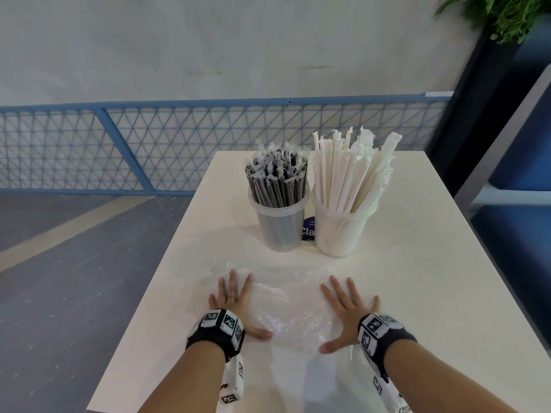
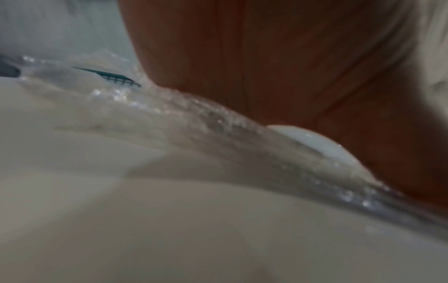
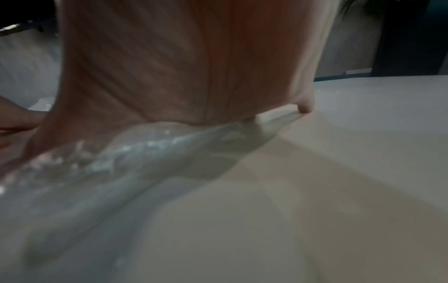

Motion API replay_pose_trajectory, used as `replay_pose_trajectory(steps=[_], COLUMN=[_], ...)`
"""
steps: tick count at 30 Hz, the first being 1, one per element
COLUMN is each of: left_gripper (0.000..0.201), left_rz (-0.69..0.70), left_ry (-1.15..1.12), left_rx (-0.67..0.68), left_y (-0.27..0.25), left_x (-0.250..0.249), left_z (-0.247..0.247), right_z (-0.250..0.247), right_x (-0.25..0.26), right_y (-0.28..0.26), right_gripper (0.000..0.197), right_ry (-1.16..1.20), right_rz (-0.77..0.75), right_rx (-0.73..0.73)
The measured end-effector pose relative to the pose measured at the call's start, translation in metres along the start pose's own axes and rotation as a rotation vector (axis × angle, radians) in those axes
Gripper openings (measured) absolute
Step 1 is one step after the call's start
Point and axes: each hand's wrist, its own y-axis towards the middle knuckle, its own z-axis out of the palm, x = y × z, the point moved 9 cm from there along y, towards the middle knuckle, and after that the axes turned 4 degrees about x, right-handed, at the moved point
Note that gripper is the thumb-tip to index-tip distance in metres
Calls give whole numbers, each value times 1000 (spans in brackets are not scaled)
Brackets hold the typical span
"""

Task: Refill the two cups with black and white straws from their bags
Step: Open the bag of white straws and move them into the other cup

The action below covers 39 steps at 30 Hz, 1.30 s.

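Note:
Two clear cups stand side by side at the back of the white table (image 1: 417, 234). The left cup (image 1: 280, 226) is packed with black wrapped straws (image 1: 275, 180); the right cup (image 1: 340, 231) holds white wrapped straws (image 1: 351, 171). In front of them lies crumpled clear plastic bag material (image 1: 286, 305), flat and empty-looking. My left hand (image 1: 231, 296) rests flat on its left part with straight, spread fingers. On the right part my right hand (image 1: 346, 305) lies the same way. Both wrist views show a palm (image 2: 278, 67) (image 3: 189, 63) pressed on the plastic (image 2: 206, 118) (image 3: 145, 153).
A small dark blue label card (image 1: 308, 231) stands between the cups. The table's left edge drops to a grey floor (image 1: 59, 278); a blue mesh railing (image 1: 179, 144) runs behind. A dark blue cabinet (image 1: 512, 204) and a plant (image 1: 507, 16) stand at the right.

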Motion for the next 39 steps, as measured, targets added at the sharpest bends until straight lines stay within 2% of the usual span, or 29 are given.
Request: replay_pose_trajectory(steps=[8, 10, 11, 13, 15, 16, 18, 21, 24, 27, 29, 32, 36, 39], left_gripper=[145, 140, 133, 108, 79, 71, 71, 95, 117, 116, 114, 112, 105, 107], left_rz=[-41, -84, -98, -2, 244, 358, 514, 637, 634, 593, 624, 629, 593, 622], left_ry=[18, 34, 16, -168, -432, -508, -573, -638, -714, -715, -660, -555, -489, -508], left_rx=[-10, -69, -150, -404, -652, -715, -761, -715, -612, -473, -368, -277, -240, -275], left_y=[3, -1, -5, -20, -45, -58, -75, -77, -59, -39, -27, -12, -2, -1], left_x=[0, -4, -10, -31, -65, -85, -125, -171, -193, -202, -208, -212, -213, -220], left_z=[-1, -12, -24, -55, -91, -108, -138, -179, -210, -226, -228, -228, -228, -225], right_z=[1, -1, -3, -20, -52, -70, -107, -155, -198, -223, -231, -239, -246, -252], right_x=[-10, -9, -9, -11, -18, -22, -32, -45, -59, -70, -72, -68, -60, -45], right_y=[-5, -7, -10, -23, -44, -57, -81, -104, -109, -90, -80, -68, -59, -63], right_gripper=[134, 133, 132, 130, 118, 106, 87, 91, 106, 122, 129, 124, 127, 119], right_ry=[23, 27, 39, 127, 309, 417, 629, 902, 986, 1014, 1019, 991, 918, 922], right_rz=[5, 7, 15, 43, 60, 48, -1, -153, -195, -217, -260, -294, -258, -292], right_rx=[-43, -72, -104, -243, -519, -672, -927, -1130, -1134, -986, -874, -759, -800, -883])
